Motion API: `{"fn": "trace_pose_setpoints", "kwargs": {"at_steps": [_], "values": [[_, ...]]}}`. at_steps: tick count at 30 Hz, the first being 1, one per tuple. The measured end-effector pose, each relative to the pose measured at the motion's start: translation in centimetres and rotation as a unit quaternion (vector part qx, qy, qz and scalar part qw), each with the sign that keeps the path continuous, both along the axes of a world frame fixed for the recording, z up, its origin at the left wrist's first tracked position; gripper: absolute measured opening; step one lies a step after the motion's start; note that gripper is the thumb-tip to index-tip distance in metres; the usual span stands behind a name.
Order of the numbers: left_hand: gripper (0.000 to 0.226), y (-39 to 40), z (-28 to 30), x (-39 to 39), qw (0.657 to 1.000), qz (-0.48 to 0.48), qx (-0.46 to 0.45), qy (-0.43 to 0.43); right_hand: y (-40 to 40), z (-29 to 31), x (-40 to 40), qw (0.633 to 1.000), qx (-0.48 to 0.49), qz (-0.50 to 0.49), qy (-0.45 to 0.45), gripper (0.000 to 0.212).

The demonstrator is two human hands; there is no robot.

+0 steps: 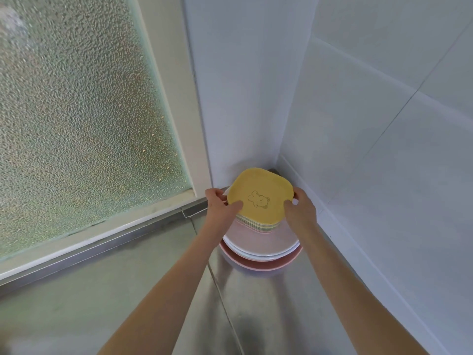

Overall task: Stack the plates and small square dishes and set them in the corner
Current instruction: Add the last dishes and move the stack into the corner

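Setting: steel counter (256, 303) running into a corner between a white tiled wall (384, 149) on the right and a white wall panel (243, 98) behind; frosted glass window (76, 111) on the left, with a white frame and a metal sill strip below it.
Stack position: in the corner of the counter, close to both walls; whether it touches either wall cannot be told.
Stack base: pink plate (258, 265), widest, rim showing at the near side.
Stack middle: white plates (261, 248) on the pink one, at least two rims visible; exact count unclear.
Stack top: small square dishes (258, 225) in pastel layers, capped by a yellow dish (259, 196) printed with a bear outline.
Left hand (220, 206): grasping the left edge of the square dishes, thumb lying on the yellow dish's top face, fingers curled round the far side.
Right hand (300, 207): grasping the right edge of the same dishes, thumb on the top face, fingers wrapped round the outer rim.
Arms: both bare forearms reach in from the bottom edge.
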State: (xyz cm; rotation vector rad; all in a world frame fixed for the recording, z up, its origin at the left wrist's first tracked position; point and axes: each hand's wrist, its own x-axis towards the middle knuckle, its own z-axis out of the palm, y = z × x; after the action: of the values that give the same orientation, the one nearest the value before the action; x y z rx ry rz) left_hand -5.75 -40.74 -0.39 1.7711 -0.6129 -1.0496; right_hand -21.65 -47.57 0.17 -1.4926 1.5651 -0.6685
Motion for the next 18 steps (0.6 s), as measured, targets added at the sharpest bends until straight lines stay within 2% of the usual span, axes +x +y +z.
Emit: {"fn": "trace_pose_setpoints", "kwargs": {"at_steps": [3,6,10,13,15,18], "values": [[0.041,-0.1,-0.1,-0.1,1.0,0.011,0.017,0.017,-2.2,0.2,0.0,0.997,0.004,0.049,0.054,0.053],[0.022,0.3,-0.6,-0.6,0.999,0.028,0.044,-0.012,-4.2,0.4,0.5,0.978,-0.029,0.152,0.139,0.055],[0.034,0.8,-1.5,0.0,0.995,0.091,0.01,-0.043,-5.7,0.7,1.8,0.938,-0.101,0.251,0.216,0.055],[0.026,0.8,-1.5,0.7,0.997,0.067,0.028,0.027,-6.3,0.3,2.7,0.915,-0.107,0.316,0.225,0.047],[0.032,0.6,-1.1,0.4,0.993,0.015,0.024,0.113,-6.3,-0.1,3.5,0.91,-0.109,0.338,0.212,0.038],[0.042,0.6,-0.7,-0.5,0.989,-0.03,0.019,0.143,-5.8,-0.3,4.5,0.906,-0.16,0.329,0.214,0.04]]}}
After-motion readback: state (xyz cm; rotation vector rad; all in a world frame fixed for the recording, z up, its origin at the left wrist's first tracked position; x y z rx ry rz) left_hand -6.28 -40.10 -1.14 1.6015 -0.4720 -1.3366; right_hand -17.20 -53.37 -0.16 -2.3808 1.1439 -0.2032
